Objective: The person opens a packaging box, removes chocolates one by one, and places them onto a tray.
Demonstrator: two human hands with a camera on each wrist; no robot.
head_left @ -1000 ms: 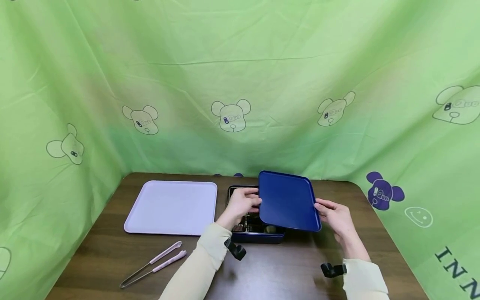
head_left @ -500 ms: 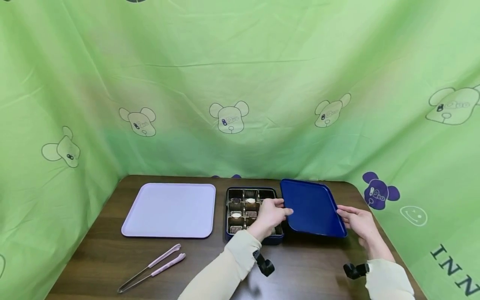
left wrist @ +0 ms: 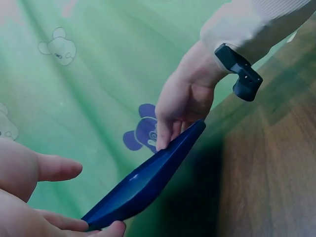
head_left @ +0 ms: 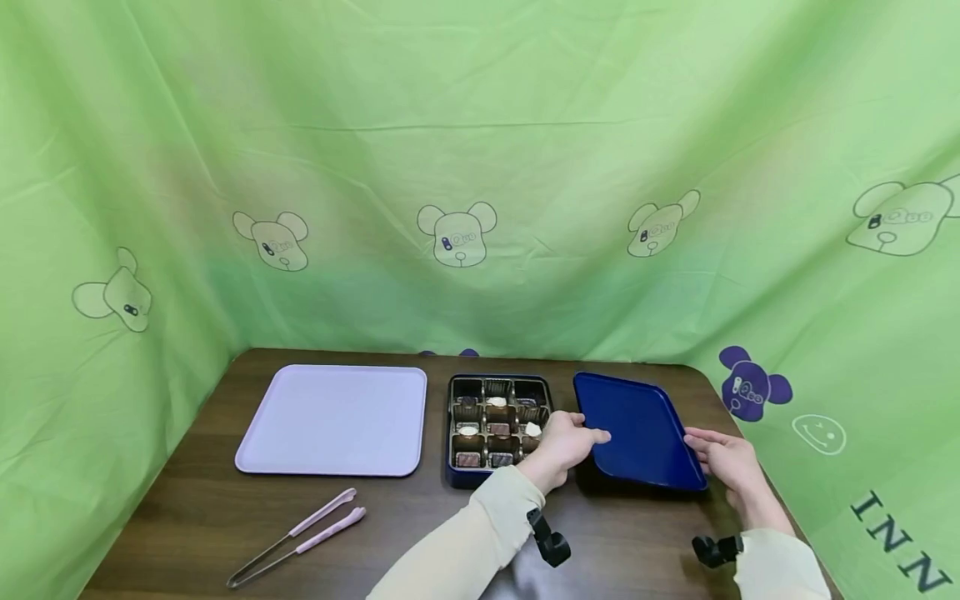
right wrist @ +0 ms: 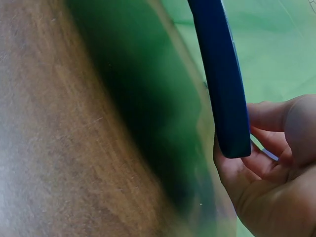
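A blue rectangular lid (head_left: pixel 641 433) hangs low over the table, right of the box, inside facing up. My right hand (head_left: pixel 727 462) pinches its right edge; in the right wrist view, the thumb (right wrist: pixel 269 114) lies on one face and fingers behind the other. My left hand (head_left: pixel 558 450) supports the left edge: in the left wrist view its fingers (left wrist: pixel 114 229) reach under the rim, while the thumb (left wrist: pixel 61 168) stands lifted off it. The dark blue box (head_left: pixel 468 477) sits open beside that hand, holding brown and white-topped chocolates (head_left: pixel 498 430) in a divided insert; my left hand hides its front right corner.
A lilac tray (head_left: pixel 333 421) lies at the left of the brown table (head_left: pixel 420 542). Before it rest tongs (head_left: pixel 300 537) with pink handles, arms spread. A green printed curtain (head_left: pixel 465 300) hangs close behind the table and along both sides.
Both hands have carried the lid right and downward, from over the box to beside it. The chocolates have come into view. The tray, box and tongs stay in place.
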